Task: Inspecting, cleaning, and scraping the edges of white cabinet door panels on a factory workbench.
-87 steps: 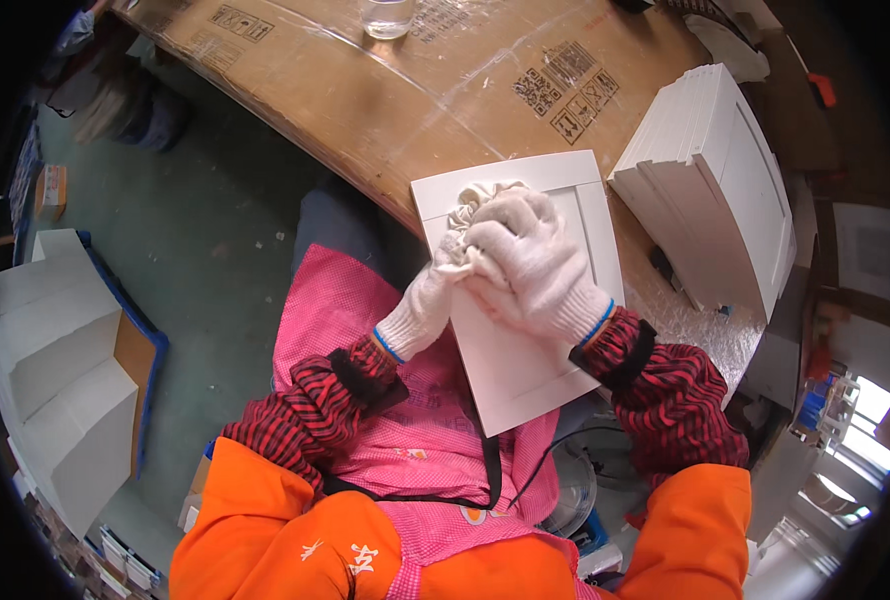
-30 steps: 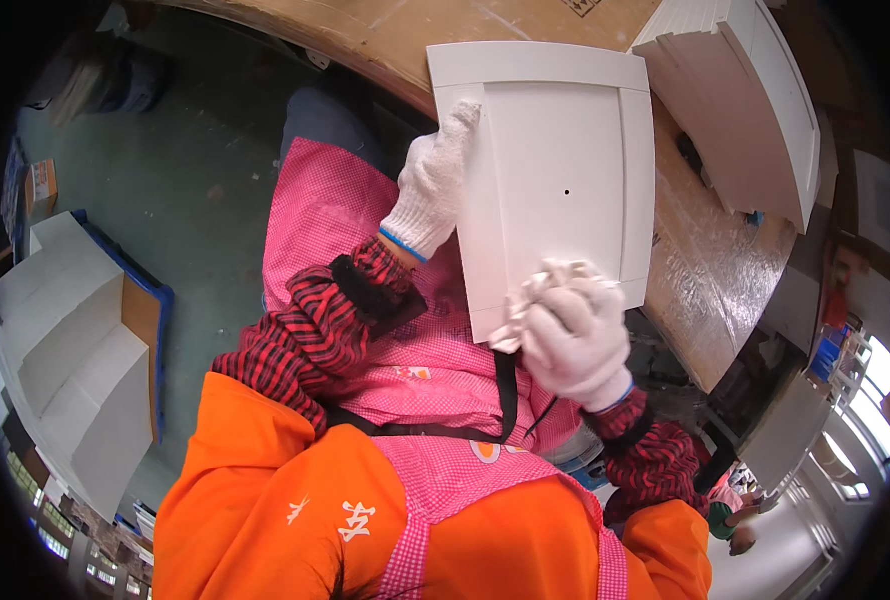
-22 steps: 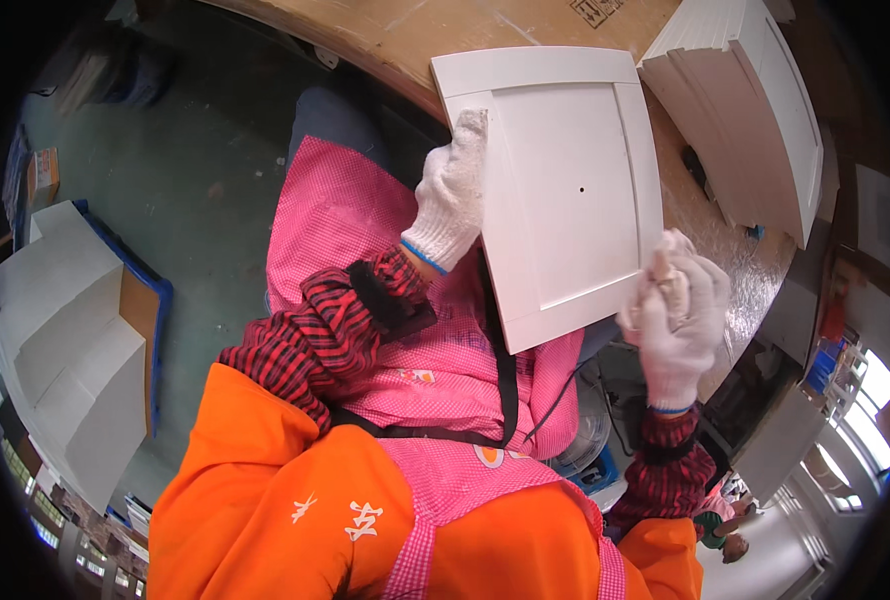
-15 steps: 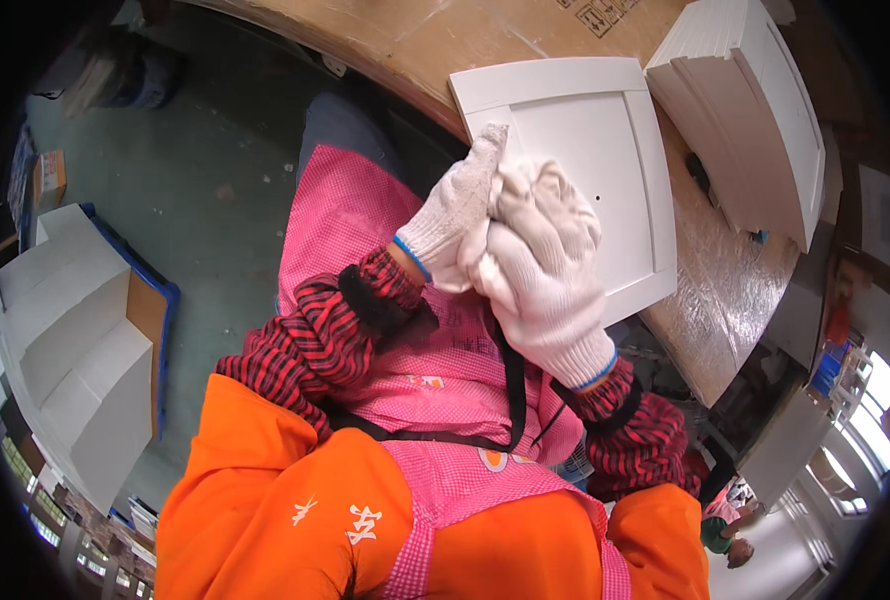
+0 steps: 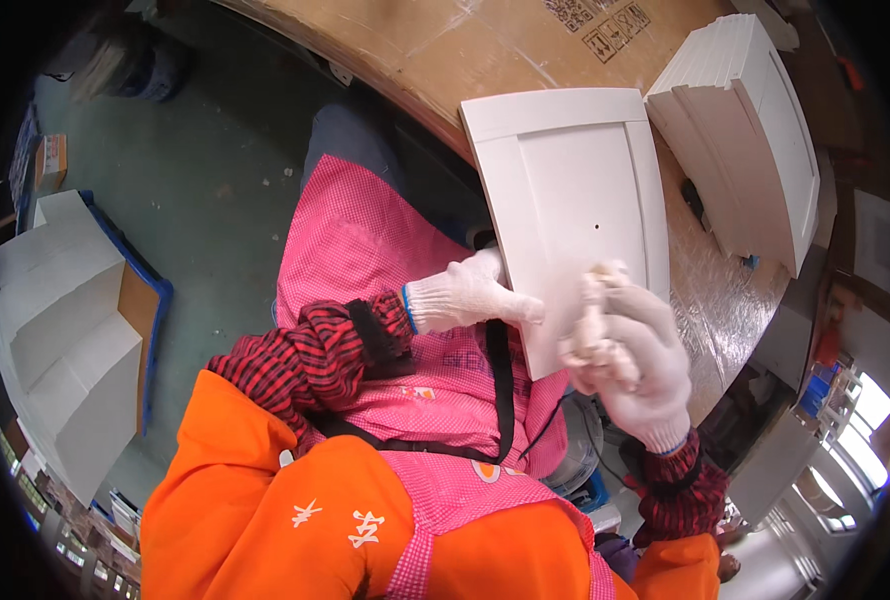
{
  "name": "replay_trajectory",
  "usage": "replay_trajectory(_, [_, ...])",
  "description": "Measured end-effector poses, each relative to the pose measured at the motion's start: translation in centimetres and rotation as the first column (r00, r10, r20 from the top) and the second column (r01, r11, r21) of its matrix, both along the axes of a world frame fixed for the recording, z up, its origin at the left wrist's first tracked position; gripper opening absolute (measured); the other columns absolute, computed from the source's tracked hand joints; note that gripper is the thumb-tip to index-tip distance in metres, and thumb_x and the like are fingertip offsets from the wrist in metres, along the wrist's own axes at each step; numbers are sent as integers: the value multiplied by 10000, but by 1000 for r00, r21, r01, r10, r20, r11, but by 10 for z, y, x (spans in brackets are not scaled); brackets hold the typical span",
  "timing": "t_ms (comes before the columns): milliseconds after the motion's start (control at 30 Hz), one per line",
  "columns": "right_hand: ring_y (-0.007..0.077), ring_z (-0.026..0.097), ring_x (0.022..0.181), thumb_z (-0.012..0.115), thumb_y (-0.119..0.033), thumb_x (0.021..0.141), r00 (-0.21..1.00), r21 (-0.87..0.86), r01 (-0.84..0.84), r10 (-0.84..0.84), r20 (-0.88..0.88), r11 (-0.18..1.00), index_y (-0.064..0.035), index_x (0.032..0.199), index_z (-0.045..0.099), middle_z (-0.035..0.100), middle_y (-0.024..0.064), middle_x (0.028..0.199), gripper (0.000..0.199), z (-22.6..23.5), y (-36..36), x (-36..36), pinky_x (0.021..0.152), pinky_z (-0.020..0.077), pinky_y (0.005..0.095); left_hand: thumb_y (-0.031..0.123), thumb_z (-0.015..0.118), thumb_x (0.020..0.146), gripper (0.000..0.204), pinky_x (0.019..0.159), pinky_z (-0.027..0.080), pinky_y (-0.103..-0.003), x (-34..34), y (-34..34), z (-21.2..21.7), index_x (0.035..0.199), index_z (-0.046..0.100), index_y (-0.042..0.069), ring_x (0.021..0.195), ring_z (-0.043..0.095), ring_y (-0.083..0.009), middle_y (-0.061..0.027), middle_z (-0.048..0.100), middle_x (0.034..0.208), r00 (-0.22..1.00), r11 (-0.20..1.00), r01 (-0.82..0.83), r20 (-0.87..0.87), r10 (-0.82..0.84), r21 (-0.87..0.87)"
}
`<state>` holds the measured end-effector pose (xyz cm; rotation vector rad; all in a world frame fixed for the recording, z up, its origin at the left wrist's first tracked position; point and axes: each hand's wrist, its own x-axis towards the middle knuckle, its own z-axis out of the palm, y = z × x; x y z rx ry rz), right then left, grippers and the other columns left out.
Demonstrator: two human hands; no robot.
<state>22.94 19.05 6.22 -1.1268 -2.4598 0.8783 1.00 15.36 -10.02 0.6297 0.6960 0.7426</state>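
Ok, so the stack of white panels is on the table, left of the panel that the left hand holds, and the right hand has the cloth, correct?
Not quite: the head view shows the stack of white panels to the right of the held panel. The rest stands: stack on the table, left hand on the panel, cloth in the right hand.

Here's the panel (image 5: 590, 180) across the table's (image 5: 435, 50) near edge, left hand (image 5: 470, 292) at its left side, right hand (image 5: 650, 355) over its lower right, cloth (image 5: 602, 335) within; just right, a stack of panels (image 5: 740, 150) on the table; far left, a pile of boards (image 5: 60, 340), a carton (image 5: 52, 160) beyond.
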Motion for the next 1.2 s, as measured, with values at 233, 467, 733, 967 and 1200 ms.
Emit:
replay_trajectory(233, [336,652,1140,808,-123,717,871,94,-491,492,9,866,-121,1001,721,693,48,1160,297,-63,89,-77,919,545,455,333,847,875,636,956,607,-423,2,2,4,1386,611,36,1123,722,-309,-153,710,1276,996,995,90,-15,-90,29])
replay_trajectory(467, [385,634,1100,794,-88,763,969,285,-224,182,166,932,-100,1000,713,686,101,1110,251,-67,155,-158,930,532,487,226,747,976,573,753,691,-420,0,19,0,1438,536,-40,972,776,-287,-160,731,1189,964,974,123,256,-72,-189])
replay_trajectory(733, [317,661,1110,754,-101,815,961,278,-242,269,-63,930,-127,1053,743,714,101,1103,240,-66,106,-142,979,517,435,291,789,940,510,959,601,-342,-19,16,4,1327,674,-20,1145,704,-202,-105,750,1167,985,995,-72,-152,81,69])
replay_trajectory(967, [300,632,1154,758,-220,875,996,489,10,-52,71,872,-161,1134,743,708,71,1262,266,-87,141,-109,990,507,464,284,827,899,492,693,634,-336,-40,11,9,1252,702,-36,845,747,-172,-98,759,1079,999,980,-29,17,33,-195])
replay_trajectory(1200, [260,651,1252,692,-137,937,1000,391,-3,-4,17,921,-179,1195,767,733,51,1218,272,-70,108,-90,1113,469,435,291,824,910,525,643,655,-356,-55,-5,16,1295,652,-21,864,761,-198,-105,740,1066,999,967,-14,-52,0,-256])
